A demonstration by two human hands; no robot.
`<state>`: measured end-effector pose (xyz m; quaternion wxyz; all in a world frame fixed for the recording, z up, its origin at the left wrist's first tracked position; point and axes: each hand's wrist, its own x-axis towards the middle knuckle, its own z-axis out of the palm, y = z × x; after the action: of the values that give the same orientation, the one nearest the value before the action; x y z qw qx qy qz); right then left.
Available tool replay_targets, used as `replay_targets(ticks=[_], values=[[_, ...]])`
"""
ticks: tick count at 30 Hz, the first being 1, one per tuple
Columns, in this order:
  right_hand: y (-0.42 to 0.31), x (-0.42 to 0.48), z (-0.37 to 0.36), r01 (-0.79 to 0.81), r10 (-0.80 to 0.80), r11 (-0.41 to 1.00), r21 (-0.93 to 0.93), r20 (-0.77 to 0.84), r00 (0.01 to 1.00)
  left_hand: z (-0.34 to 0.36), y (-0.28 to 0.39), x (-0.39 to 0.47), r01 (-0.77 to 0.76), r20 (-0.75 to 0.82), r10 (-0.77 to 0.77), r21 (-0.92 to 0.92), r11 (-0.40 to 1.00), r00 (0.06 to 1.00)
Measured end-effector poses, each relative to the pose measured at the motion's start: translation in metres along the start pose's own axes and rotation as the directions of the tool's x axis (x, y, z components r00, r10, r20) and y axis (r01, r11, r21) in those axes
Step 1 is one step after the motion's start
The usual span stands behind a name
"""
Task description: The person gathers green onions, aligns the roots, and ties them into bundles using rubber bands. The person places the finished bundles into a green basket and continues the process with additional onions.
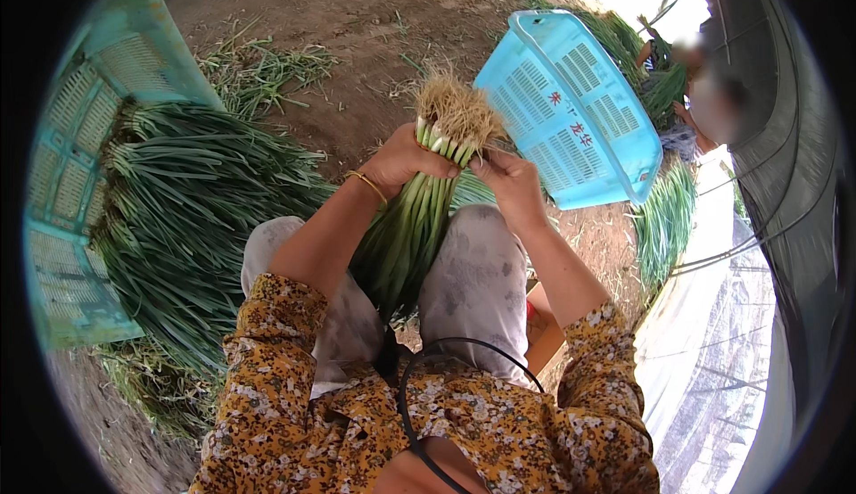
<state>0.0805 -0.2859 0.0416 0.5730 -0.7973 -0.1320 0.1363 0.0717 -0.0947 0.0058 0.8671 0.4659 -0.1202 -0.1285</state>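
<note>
A thick bunch of long green-leaved plants, likely scallions or Chinese chives point(424, 206), stands roots up between my knees, its leaves hanging down. My left hand point(408, 158) is wrapped around the pale stems just below the tangled, straw-coloured roots. At the right side of the same bunch, my right hand point(511, 183) has its thumb and fingers pinched at the stems' edge near the roots; whether it grips a single stem is hidden. To my left, a large heap of the same greens point(214, 180) lies with its roots inside a turquoise plastic crate point(67, 106).
A light-blue plastic crate point(568, 106) bearing writing stands tilted at the right. More greens point(665, 220) lie beyond it, near a co-worker point(702, 106) holding greens. Loose leaf scraps point(261, 73) litter the dirt floor. White sheeting point(709, 347) runs along the right.
</note>
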Motion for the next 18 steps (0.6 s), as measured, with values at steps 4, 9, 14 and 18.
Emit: replay_targets(ticks=[4, 9, 14, 18], values=[[-0.005, 0.012, 0.033, 0.120, -0.099, 0.992, -0.045, 0.324, 0.941, 0.001, 0.014, -0.006, -0.167, -0.267, 0.130, -0.121, 0.978, 0.955], [-0.020, 0.046, 0.055, -0.023, 0.004, 0.999, 0.035, 0.470, 0.883, 0.003, 0.019, -0.006, -0.320, -0.469, 0.293, 0.025, 0.947, 0.833], [-0.036, 0.058, 0.028, -0.146, -0.027, 0.953, 0.265, 0.553, 0.833, -0.004, 0.056, -0.027, -0.200, -0.061, 0.198, -0.030, 0.979, 0.978], [-0.034, 0.060, 0.027, -0.302, 0.015, 0.919, 0.253, 0.745, 0.667, -0.004, 0.046, -0.017, -0.203, 0.032, 0.208, -0.121, 0.972, 0.978]])
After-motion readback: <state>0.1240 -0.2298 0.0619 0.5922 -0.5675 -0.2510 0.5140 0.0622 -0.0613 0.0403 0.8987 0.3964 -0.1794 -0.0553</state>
